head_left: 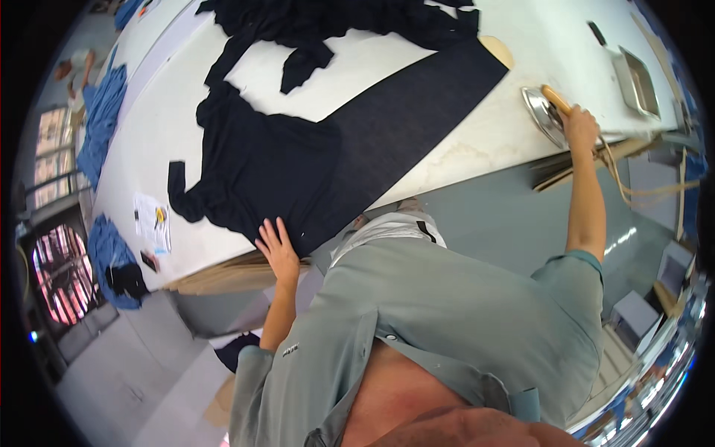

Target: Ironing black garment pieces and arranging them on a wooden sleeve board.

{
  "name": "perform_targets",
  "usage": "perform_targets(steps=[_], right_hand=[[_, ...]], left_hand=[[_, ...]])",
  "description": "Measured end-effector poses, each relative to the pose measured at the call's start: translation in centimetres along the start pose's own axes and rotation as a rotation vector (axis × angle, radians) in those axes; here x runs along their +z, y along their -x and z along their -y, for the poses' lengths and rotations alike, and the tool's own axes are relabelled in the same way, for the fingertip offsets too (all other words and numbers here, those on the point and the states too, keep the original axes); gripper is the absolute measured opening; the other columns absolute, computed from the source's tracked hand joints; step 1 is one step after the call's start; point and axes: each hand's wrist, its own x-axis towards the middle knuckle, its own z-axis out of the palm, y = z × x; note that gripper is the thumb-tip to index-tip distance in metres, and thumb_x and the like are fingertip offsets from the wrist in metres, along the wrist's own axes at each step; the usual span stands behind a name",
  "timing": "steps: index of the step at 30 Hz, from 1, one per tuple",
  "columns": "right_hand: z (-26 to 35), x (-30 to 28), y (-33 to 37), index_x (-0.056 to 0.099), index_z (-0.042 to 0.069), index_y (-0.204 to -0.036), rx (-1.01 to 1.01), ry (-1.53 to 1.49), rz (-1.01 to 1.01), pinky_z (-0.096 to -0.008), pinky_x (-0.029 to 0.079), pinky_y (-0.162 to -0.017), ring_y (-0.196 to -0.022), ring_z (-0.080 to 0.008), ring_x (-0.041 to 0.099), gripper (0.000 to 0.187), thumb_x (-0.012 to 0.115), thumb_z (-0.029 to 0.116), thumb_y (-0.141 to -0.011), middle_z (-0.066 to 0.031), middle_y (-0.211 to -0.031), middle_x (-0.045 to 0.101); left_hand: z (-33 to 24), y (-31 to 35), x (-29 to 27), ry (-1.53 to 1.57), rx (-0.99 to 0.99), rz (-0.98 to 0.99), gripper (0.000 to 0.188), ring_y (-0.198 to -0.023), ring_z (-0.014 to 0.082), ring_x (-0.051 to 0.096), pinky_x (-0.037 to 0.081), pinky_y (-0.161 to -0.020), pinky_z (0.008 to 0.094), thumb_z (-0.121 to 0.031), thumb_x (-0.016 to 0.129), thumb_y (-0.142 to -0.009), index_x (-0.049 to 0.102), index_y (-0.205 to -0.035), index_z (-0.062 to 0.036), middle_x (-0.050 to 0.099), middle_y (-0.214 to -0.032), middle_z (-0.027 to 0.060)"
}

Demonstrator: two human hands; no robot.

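Left grip [280, 251] wide on the dark long-sleeved garment [261, 160], right grip [581, 128] around the clothes iron [536, 112]'s tan handle [554, 98].

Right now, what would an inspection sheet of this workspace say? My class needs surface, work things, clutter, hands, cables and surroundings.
Surface: white table, faint marks near its front edge.
Work things: dark garment spread on it; iron to the right.
Clutter: metal tray, paper, more dark cloth behind.
Hands: left hand laid on the garment; right hand gripping the iron's handle.
Cables: pale cord off right; far end unclear.
Surroundings: blue clothes over the left edge, fan, person, cardboard below the near edge.
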Motion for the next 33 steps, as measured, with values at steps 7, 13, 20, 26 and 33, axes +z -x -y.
perform_targets(steps=[7, 13, 20, 26, 33], right_hand=[[2.7, -1.7, -3.3, 0.063, -0.002, -0.082, -0.140, -0.574, 0.273, -0.0359, 0.047, -0.056, -0.055, -0.0234, 0.054, 0.052, 0.061, 0.050, -0.090, -0.0107, -0.064, 0.059], [14.9, -7.2, -3.1, 0.064, -0.001, -0.086, -0.274, -0.835, 0.328, -0.0342, 0.046, -0.058, -0.058, -0.0193, 0.054, 0.047, 0.066, 0.045, -0.088, -0.0086, -0.066, 0.059], [32.7, -15.1, 8.3, 0.067, 0.000, -0.096, -0.610, -0.703, 0.359, -0.0390, 0.051, -0.065, -0.065, -0.0267, 0.064, 0.037, 0.071, 0.035, -0.084, -0.0122, -0.078, 0.069], [36.7, -21.5, 26.1, 0.065, 0.003, -0.090, -0.727, -0.543, 0.300, -0.0415, 0.054, -0.066, -0.070, -0.0298, 0.066, 0.036, 0.075, 0.036, -0.080, -0.0133, -0.087, 0.066], [36.8, -22.8, 36.7, 0.064, 0.005, -0.088, -0.861, -0.677, 0.245, -0.0397, 0.054, -0.064, -0.067, -0.0295, 0.066, 0.028, 0.073, 0.030, -0.080, -0.0123, -0.090, 0.063]], left_hand=[[1.6, -2.3, -0.6, 0.208, 0.264, 0.143, 0.070, -0.145, 0.0401, 0.022, 0.019, -0.118, 0.0514, -0.004, 0.045, -0.086, 0.023, -0.153, -0.0054, 0.019, -0.158, 0.0215], [2.3, -2.5, 0.2, 0.169, 0.310, 0.211, 0.078, -0.145, 0.0429, 0.018, 0.020, -0.118, 0.0505, 0.000, 0.050, -0.080, 0.021, -0.152, -0.0012, 0.017, -0.159, 0.0218], [5.2, -0.6, 4.6, 0.525, 0.207, 0.023, 0.079, -0.144, 0.0453, 0.020, 0.021, -0.118, 0.0480, 0.000, 0.050, -0.076, 0.024, -0.151, 0.0001, 0.020, -0.157, 0.0240], [5.6, -1.0, 6.6, 0.734, 0.146, -0.092, 0.073, -0.144, 0.0439, 0.022, 0.022, -0.118, 0.0431, -0.002, 0.046, -0.079, 0.028, -0.149, 0.0011, 0.026, -0.155, 0.0250], [6.8, -2.6, 5.3, 1.059, -0.043, 0.117, 0.056, -0.145, 0.0384, 0.024, 0.023, -0.117, 0.0391, -0.011, 0.038, -0.092, 0.033, -0.145, 0.0059, 0.030, -0.154, 0.0223]])
